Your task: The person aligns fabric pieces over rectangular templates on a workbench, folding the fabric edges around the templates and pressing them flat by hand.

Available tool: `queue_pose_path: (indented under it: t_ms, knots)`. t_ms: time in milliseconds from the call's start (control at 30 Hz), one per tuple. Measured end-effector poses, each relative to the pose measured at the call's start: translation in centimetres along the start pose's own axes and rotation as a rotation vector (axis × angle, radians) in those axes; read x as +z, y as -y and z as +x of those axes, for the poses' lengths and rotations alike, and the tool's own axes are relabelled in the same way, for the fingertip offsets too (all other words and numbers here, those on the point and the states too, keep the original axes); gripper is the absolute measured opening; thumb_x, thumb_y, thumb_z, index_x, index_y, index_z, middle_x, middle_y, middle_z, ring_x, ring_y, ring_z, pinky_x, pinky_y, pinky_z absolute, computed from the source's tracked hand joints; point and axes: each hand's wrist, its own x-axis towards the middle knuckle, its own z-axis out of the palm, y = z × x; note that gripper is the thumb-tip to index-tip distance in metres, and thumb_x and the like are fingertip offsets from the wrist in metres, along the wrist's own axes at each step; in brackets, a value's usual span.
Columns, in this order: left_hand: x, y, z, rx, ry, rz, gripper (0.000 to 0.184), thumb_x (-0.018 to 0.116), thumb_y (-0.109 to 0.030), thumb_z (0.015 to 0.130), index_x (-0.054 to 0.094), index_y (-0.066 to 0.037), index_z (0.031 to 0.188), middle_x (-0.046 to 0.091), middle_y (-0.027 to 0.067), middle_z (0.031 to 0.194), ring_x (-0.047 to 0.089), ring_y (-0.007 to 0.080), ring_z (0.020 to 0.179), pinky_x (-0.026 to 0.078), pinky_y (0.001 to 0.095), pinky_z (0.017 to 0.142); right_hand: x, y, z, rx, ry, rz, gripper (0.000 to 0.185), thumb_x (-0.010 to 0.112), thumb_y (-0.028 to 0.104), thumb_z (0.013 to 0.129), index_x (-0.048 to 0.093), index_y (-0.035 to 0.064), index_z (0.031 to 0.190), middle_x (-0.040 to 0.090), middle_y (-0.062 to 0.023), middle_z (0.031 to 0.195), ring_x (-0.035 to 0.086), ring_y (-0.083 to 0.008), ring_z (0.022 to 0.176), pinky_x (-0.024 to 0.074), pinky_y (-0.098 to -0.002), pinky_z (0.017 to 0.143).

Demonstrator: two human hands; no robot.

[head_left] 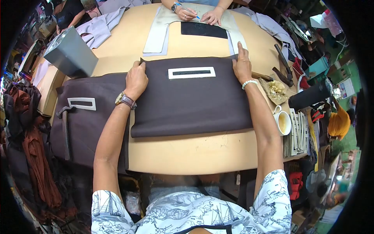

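Observation:
A dark brown fabric panel [191,101] lies across the table in front of me, its near edge folded over. Near its top sits a white rectangular frame [191,77] around a dark slot. My left hand [136,80] is closed on the panel's upper left edge, a watch on the wrist. At the upper right corner my right hand [242,66] grips the edge, its index finger pointing up. Left of the panel lies another dark fabric piece [105,117] with a second white frame [74,105] and a hammer [66,132] on it.
Across the table [194,156], another person's hands [198,15] work with a pen on a pale pattern piece [156,39]. A grey metal block [72,52] stands at left. At right are a cup [283,124], strips [298,132], a black bottle [311,94] and tools [283,64].

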Motion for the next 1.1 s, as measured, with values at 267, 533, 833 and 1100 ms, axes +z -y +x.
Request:
queue_pose_path:
  t_ms: [267, 533, 833, 1100]
  knots:
    - [-7.5, -8.9, -8.8, 0.326, 0.150, -0.094, 0.051, 0.060, -0.021, 0.085, 0.044, 0.005, 0.127, 0.037, 0.0232, 0.138, 0.035, 0.0379, 0.129, 0.032, 0.0437, 0.103, -7.5, 9.7, -11.2, -0.199, 0.043, 0.124, 0.059, 0.054, 0.028, 0.087, 0.034, 0.0027, 0.136, 0.043, -0.0181, 0.134, 0.039, -0.0387, 0.123, 0.0262, -0.0583, 0.100]
    - [-6.1, -11.8, -19.4, 0.389, 0.457, -0.179, 0.062, 0.054, -0.028, 0.086, 0.034, 0.004, 0.135, 0.033, 0.0188, 0.142, 0.030, 0.0328, 0.133, 0.025, 0.0485, 0.107, -9.0, 17.2, -24.9, -0.170, 0.496, 0.352, 0.068, 0.039, 0.046, 0.092, 0.027, -0.0015, 0.140, 0.035, -0.0167, 0.143, 0.038, -0.0363, 0.127, 0.0166, -0.0637, 0.103]
    - [-9.4, -7.5, -22.3, 0.134, 0.462, -0.013, 0.057, 0.045, -0.030, 0.094, 0.033, 0.007, 0.135, 0.030, 0.0239, 0.142, 0.027, 0.0364, 0.134, 0.026, 0.0471, 0.107, -12.2, 8.9, -26.2, 0.051, 0.378, -0.111, 0.065, 0.041, 0.039, 0.093, 0.023, -0.0002, 0.142, 0.028, -0.0147, 0.146, 0.039, -0.0282, 0.129, 0.0138, -0.0644, 0.104]
    - [-9.2, -5.8, -21.3, 0.195, 0.228, 0.123, 0.028, 0.055, -0.013, 0.087, 0.058, 0.006, 0.109, 0.059, 0.0224, 0.113, 0.060, 0.0336, 0.100, 0.049, 0.0367, 0.085, -13.8, 2.3, -24.8, 0.345, 0.147, -0.083, 0.054, 0.038, 0.027, 0.096, 0.024, -0.0011, 0.141, 0.058, -0.0123, 0.121, 0.051, -0.0263, 0.117, 0.0132, -0.0660, 0.102]
